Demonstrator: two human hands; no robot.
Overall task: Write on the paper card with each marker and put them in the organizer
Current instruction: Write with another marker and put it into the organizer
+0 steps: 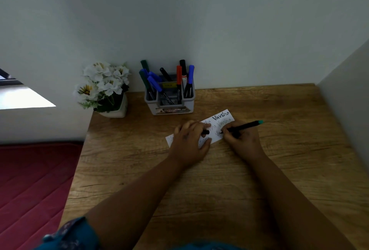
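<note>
Blue sleeve (67, 233) lowest. Left hand (189, 142) pins paper card (219, 122) flat, cap (205, 132) pinched in fingers. Right hand (241, 140) clamps teal-ended marker (244, 126), tip writing. Organizer (169, 98) behind holds other markers.

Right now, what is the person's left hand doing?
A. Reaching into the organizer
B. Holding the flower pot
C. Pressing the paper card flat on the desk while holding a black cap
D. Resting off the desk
C. The left hand lies spread on the paper card, with a small black cap between its fingers, while the right hand writes with the marker.
</note>
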